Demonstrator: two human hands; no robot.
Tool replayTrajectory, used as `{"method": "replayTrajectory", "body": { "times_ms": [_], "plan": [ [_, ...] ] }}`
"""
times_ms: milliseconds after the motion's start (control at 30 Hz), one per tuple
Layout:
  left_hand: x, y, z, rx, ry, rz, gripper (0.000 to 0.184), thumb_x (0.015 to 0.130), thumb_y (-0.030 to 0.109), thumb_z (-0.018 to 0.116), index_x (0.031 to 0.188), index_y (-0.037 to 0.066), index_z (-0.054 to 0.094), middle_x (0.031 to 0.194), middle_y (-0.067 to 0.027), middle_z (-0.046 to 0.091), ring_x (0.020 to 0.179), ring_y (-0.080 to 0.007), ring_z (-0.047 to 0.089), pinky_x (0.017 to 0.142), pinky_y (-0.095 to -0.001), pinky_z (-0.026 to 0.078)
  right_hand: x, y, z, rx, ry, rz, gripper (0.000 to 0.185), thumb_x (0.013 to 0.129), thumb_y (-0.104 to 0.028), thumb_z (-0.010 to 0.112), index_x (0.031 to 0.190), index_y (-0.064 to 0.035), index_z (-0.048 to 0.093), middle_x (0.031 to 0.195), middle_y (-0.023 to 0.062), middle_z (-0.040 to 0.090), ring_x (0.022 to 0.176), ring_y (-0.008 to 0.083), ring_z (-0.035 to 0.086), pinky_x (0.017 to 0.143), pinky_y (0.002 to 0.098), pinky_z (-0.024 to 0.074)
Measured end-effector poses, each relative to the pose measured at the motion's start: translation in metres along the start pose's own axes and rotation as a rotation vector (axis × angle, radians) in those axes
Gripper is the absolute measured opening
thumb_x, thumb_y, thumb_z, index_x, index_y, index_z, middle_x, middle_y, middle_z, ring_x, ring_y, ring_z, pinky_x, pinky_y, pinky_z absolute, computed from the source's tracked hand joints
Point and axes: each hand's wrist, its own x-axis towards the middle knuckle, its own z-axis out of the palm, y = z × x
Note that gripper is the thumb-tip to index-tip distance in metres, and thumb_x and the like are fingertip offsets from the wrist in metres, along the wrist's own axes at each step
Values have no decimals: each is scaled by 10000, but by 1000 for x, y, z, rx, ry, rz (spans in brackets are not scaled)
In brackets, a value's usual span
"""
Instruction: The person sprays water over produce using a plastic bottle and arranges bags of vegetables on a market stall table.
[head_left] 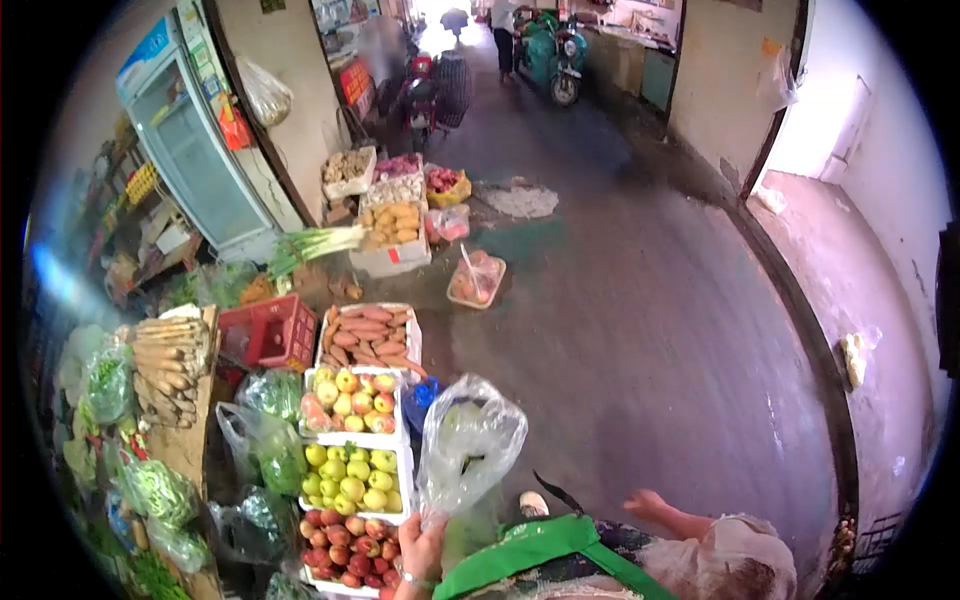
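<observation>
My left hand [421,548] is closed round the gathered neck of a clear plastic bag [472,430], at the lower middle of the head view. The bag is puffed out over the floor, and something pale green shows dimly through it. Just left of that hand stand white boxes of red apples [345,545], yellow-green apples [350,478] and red-yellow apples [350,398]. My right hand [648,504] is held out over the floor, its fingers loosely extended and nothing visible in them. A green apron [520,556] covers my front.
Sweet potatoes [368,335] and a red crate [270,330] stand beyond the apples. Bagged greens [160,495] and long roots [165,365] lie on the left. A tray of bagged fruit [476,278] sits on the floor. Motorbikes [562,75] and a person [504,35] are farther back.
</observation>
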Motion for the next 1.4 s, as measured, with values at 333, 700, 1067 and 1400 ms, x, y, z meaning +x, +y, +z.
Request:
{"method": "replayTrajectory", "body": {
  "times_ms": [333, 700, 1067, 1400],
  "plan": [
    [11, 18, 38, 261, -326, 181, 237, 853, 121, 618, 1033, -33, 625, 846, -94, 680, 795, -105, 587, 720, -284, 474, -35, -74, -29, 113, -80, 411, 672, 795, -428, 633, 1336, -74, 450, 1272, 198, 528, 1144, 383, 518, 980, 440, 402],
    [22, -15, 49, 531, -443, 352, 265, 760, 148, 624, 1014, 79, 654, 777, -175, 639, 737, -312, 646, 661, -375, 491, -39, -167, -254, 1210, 681, -128, 795, 818, -222, 650, 1472, -107, 212, 1470, 187, 300, 1333, 278, 336, 1053, 397, 305],
    [13, -26, 59, 946, -554, 486, 211, 721, 181, 605, 932, 172, 611, 731, -149, 619, 696, -368, 615, 593, -436, 496, 26, -204, -266, 516, 279, -326, 412, 843, -205, 632, 1234, -139, 517, 1030, 47, 553, 915, 157, 510, 779, 332, 409],
    [16, -18, 62, 910, -411, 776, 262, 687, 79, 615, 939, 151, 608, 772, -68, 578, 702, -300, 611, 556, -404, 494, -58, -220, -307, 1757, 207, -88, 101, 938, -143, 528, 957, -46, 548, 608, -52, 386, 470, 35, 292, 417, 203, 201]
  ]
}}
